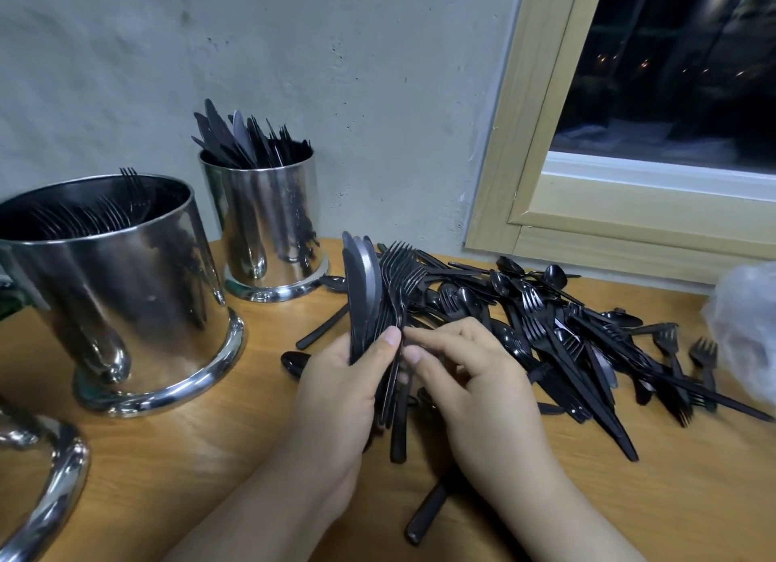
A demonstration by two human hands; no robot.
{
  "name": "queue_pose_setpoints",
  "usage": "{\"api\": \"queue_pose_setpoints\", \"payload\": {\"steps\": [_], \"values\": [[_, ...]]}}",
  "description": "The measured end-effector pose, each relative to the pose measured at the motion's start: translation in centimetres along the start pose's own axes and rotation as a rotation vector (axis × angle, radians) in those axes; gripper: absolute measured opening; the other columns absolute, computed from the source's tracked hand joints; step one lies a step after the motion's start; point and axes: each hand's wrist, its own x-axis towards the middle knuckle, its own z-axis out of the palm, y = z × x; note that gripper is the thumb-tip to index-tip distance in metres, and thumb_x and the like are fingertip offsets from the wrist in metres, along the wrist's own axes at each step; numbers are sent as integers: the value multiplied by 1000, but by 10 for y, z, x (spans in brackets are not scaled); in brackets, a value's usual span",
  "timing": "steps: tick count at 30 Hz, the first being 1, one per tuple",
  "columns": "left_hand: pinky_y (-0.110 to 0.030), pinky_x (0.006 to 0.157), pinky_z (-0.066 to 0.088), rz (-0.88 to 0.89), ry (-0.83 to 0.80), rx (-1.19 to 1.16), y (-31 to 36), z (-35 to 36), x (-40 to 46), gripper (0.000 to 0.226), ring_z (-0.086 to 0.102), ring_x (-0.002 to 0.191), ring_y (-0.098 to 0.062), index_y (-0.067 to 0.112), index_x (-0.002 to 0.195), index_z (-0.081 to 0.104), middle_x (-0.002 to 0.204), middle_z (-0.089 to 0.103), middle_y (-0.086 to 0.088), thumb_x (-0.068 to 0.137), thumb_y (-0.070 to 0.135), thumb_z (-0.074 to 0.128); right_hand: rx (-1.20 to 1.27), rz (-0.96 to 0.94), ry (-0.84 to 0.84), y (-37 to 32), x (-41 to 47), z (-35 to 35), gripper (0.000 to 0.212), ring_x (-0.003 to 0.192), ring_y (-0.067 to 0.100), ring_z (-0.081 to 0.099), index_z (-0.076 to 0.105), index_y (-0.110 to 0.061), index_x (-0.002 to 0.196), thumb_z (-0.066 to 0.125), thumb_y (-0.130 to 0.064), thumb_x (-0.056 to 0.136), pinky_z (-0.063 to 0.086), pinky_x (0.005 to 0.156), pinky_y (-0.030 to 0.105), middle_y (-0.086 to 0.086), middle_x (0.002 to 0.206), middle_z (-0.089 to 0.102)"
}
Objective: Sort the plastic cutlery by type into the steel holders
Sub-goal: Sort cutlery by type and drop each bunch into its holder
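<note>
Sorting cutlery beside the pile [558,330].
My left hand [348,385] grips a knife-and-fork bundle [378,297]; my right hand [466,376] pinches one fork handle from it.

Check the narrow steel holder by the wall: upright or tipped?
Upright. The narrow holder stands flat on its base on the table, knives sticking up from its mouth.

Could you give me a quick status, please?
Left hand grips knives and forks bundle. Right hand pinches it. Cutlery pile unsorted. Nothing obstructing.
</note>
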Motion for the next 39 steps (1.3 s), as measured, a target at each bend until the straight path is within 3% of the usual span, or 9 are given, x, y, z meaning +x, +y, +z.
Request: {"api": "queue_pose_setpoints", "payload": {"steps": [5,7,12,18,22,25,28,35,39], "values": [[-25,44,38,-66,-107,-5,3,0,-4,30,49,47,-17,5,85,65,66,57,-13,101,30,61,138,106,39,1,3,-4,12,74,15,65,71,-28,82,73,-19,89,49,68,22,-3,80,67],[-26,46,34,-101,-201,-41,4,0,-5,30,41,47,-17,10,81,65,69,52,-15,100,34,65,249,200,88,2,6,-8,11,67,19,60,65,-24,91,76,-25,87,48,64,29,0,77,68],[-25,48,34,-264,-425,-235,7,0,-6,22,35,45,-11,8,89,60,79,56,-6,99,26,67,701,395,70,3,15,-17,51,58,17,48,53,-24,121,77,-30,77,38,57,31,2,66,56],[-20,40,33,-347,-542,-294,8,-3,-6,18,35,45,-8,13,85,70,81,55,-4,97,26,65,821,341,-76,9,17,-24,39,52,12,37,64,0,110,74,-23,80,30,45,21,0,60,44],[-20,39,32,-423,-579,-266,9,-5,-6,17,36,43,-8,12,91,70,77,53,-2,98,26,64,793,367,-109,10,15,-28,34,48,11,36,60,-1,101,74,-25,81,27,44,23,4,60,48],[-20,35,31,-394,-502,-202,5,-3,-6,23,40,40,-10,4,92,62,77,58,-8,99,26,65,770,384,-55,10,16,-28,19,47,14,31,59,-8,85,69,-23,88,23,46,27,5,55,42],[-19,34,28,-358,-403,-190,6,0,-6,28,40,39,-11,1,106,67,85,65,-15,95,27,63,726,374,40,14,18,-32,27,48,16,30,52,-15,72,64,-24,95,25,47,30,5,52,36],[-21,36,22,-242,-303,-75,8,0,-6,34,35,40,-9,13,119,72,105,76,-16,95,33,60,332,205,180,18,18,-33,34,52,24,47,53,-12,75,59,-33,100,42,58,44,8,54,50],[-19,36,24,-180,-263,23,6,10,-10,22,33,41,-9,18,111,71,92,77,-12,105,32,55,233,176,197,20,17,-36,22,53,22,49,66,-17,88,62,-36,97,43,61,46,4,57,54]]}}
